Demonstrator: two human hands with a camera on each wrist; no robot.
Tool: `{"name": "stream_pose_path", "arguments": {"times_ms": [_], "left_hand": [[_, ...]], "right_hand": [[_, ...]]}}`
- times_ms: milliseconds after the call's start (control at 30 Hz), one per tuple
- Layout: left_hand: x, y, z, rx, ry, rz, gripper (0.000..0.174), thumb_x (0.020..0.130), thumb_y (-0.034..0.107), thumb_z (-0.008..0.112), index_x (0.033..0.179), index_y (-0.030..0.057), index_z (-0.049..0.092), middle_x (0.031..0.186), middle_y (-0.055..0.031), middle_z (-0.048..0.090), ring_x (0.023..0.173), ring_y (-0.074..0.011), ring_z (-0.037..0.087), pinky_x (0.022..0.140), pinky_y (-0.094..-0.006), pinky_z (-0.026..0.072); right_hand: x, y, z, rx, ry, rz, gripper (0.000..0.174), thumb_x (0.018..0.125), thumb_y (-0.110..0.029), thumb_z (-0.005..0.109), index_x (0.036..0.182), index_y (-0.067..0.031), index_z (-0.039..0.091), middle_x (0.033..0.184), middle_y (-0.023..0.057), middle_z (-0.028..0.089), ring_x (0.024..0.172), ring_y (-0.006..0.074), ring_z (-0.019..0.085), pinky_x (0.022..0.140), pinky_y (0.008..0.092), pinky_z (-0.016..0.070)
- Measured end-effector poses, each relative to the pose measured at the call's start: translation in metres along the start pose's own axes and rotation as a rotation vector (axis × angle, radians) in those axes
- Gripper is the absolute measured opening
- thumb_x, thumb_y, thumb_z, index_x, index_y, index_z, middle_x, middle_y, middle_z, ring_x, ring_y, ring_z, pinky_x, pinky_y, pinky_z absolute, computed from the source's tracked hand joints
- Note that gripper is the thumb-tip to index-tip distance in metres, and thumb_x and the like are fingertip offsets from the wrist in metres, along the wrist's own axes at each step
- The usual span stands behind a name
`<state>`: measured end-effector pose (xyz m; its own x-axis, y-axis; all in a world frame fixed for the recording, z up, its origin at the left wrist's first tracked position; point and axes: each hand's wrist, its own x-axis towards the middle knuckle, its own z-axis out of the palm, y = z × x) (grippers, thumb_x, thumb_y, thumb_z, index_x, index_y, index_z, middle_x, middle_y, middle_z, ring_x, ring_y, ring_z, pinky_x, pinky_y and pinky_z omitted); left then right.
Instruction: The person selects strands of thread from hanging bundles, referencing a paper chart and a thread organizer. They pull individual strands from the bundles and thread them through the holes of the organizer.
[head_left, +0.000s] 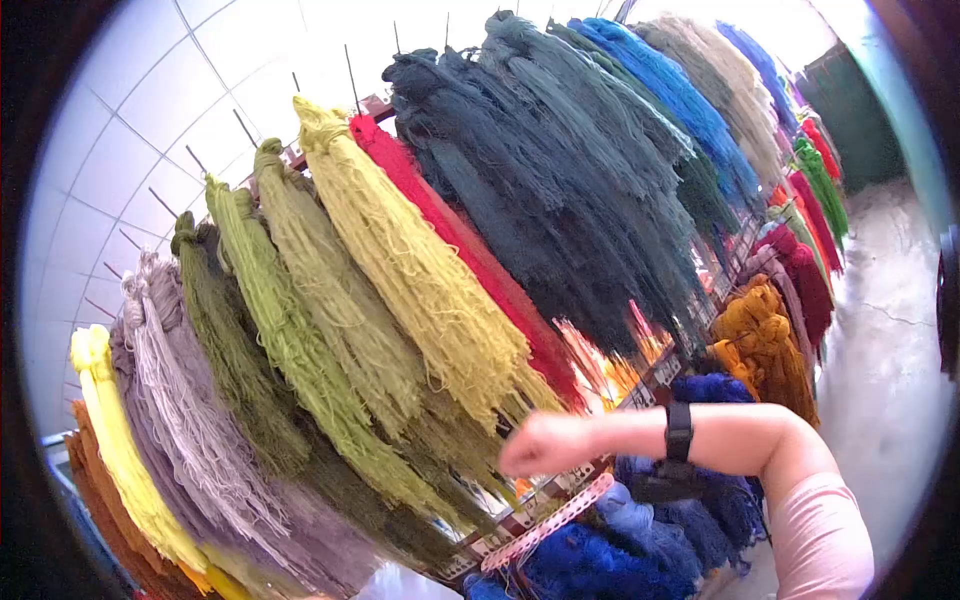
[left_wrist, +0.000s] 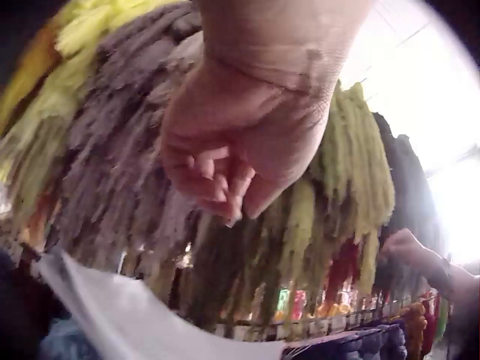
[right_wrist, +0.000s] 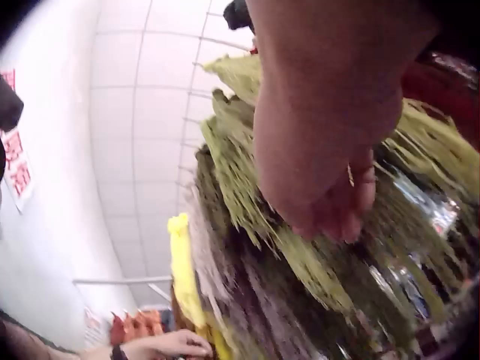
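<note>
Hanks of yarn hang side by side from thin rods. My right hand, fingers bent, is beside the lower end of a pale yellow hank. In the right wrist view its fingertips overlap olive-green strands, with nothing visible held. My left hand hangs with loosely curled fingers in front of mauve hanks and dark olive ones, with no yarn seen in it. The right wrist view has the left hand low down, beside a bright yellow hank.
Dark teal hanks and a red hank hang further right. Below the right forearm are blue yarn bundles and a pink perforated strip. A white sheet spreads below the left hand. The pale floor runs along the right.
</note>
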<state>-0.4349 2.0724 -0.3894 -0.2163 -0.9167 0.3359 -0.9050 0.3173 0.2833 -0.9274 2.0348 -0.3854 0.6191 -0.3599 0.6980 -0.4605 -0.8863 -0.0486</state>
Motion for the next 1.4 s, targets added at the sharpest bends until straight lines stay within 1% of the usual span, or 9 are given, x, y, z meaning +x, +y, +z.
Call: {"name": "stream_pose_path", "arguments": {"times_ms": [67,233,500,633,700,800,1133,1300,1400], "left_hand": [[-0.006,0.110,-0.011,-0.078,-0.087,-0.024,0.017,0.076,0.016,0.057,0.080,0.0001,0.059,0.059,-0.0076,0.055,0.056,-0.0162,0.054,0.053,-0.0318,0.0449],[0.030,0.327,-0.008,0.260,-0.312,0.668,0.014,0.075,0.009,0.058,0.086,0.0011,0.061,0.078,-0.0113,0.061,0.065,-0.0219,0.060,0.059,-0.0308,0.0482],[0.175,0.485,0.020,0.038,0.266,0.946,0.014,0.080,0.009,0.048,0.088,-0.0005,0.056,0.078,-0.0118,0.058,0.074,-0.0188,0.057,0.069,-0.0266,0.0445],[0.273,0.502,0.003,0.145,0.863,0.495,0.026,0.079,0.018,0.050,0.096,-0.0019,0.055,0.086,-0.0143,0.060,0.085,-0.0231,0.057,0.075,-0.0309,0.0436],[0.307,0.509,-0.008,0.062,0.934,0.314,0.038,0.073,0.025,0.056,0.096,-0.0059,0.050,0.090,-0.0263,0.056,0.089,-0.0391,0.053,0.079,-0.0393,0.0418],[0.360,0.504,-0.009,-0.053,1.100,0.216,0.047,0.070,0.030,0.060,0.097,-0.0078,0.048,0.089,-0.0272,0.056,0.090,-0.0398,0.053,0.080,-0.0402,0.0410],[0.329,0.482,-0.056,-1.119,0.345,0.472,0.025,0.078,0.019,0.059,0.098,0.0036,0.054,0.085,-0.0082,0.059,0.074,-0.0192,0.057,0.066,-0.0338,0.0477],[0.288,0.445,-0.114,-1.009,0.435,0.520,0.022,0.080,0.025,0.057,0.093,0.0071,0.054,0.084,-0.0059,0.059,0.074,-0.0161,0.057,0.064,-0.0312,0.0476],[0.262,0.434,-0.142,-0.995,0.557,0.507,0.020,0.081,0.027,0.056,0.090,0.0086,0.054,0.079,-0.0025,0.058,0.066,-0.0111,0.054,0.059,-0.0256,0.0467]], "right_hand": [[0.012,0.014,-0.049,0.123,0.355,-0.066,0.014,0.078,-0.012,0.054,0.072,0.0006,0.057,0.065,0.0083,0.057,0.059,0.0118,0.053,0.054,0.0278,0.0430],[0.060,0.090,-0.149,0.468,0.799,-0.003,0.017,0.074,-0.005,0.046,0.086,0.0021,0.056,0.069,0.0096,0.058,0.066,0.0169,0.056,0.063,0.0300,0.0460],[0.136,0.180,-0.197,0.131,0.905,-0.162,0.030,0.076,-0.005,0.042,0.104,0.0035,0.049,0.093,0.0129,0.056,0.090,0.0203,0.052,0.080,0.0281,0.0384],[0.150,0.232,-0.208,-0.060,0.941,-0.263,0.029,0.077,-0.005,0.042,0.105,0.0009,0.049,0.094,0.0143,0.055,0.092,0.0214,0.051,0.081,0.0284,0.0380],[0.136,0.238,-0.221,-0.087,0.891,-0.249,0.029,0.077,-0.005,0.042,0.105,-0.0004,0.049,0.095,0.0143,0.055,0.093,0.0221,0.051,0.082,0.0288,0.0380],[0.108,0.240,-0.241,-0.150,0.796,-0.239,0.030,0.077,-0.005,0.042,0.106,-0.0023,0.049,0.096,0.0142,0.055,0.094,0.0231,0.050,0.082,0.0293,0.0379],[-0.016,0.272,-0.251,-0.543,0.419,-0.055,0.033,0.077,-0.006,0.043,0.109,-0.0087,0.049,0.101,0.0140,0.053,0.098,0.0267,0.048,0.086,0.0313,0.0375],[-0.017,0.274,-0.245,-0.674,0.419,-0.104,0.034,0.077,-0.007,0.043,0.111,-0.0119,0.049,0.103,0.0139,0.053,0.100,0.0285,0.047,0.087,0.0322,0.0374],[-0.013,0.249,-0.249,-0.271,0.408,0.033,0.025,0.084,-0.011,0.041,0.106,-0.0086,0.052,0.099,0.0140,0.053,0.095,0.0256,0.049,0.081,0.0299,0.0398]]}}
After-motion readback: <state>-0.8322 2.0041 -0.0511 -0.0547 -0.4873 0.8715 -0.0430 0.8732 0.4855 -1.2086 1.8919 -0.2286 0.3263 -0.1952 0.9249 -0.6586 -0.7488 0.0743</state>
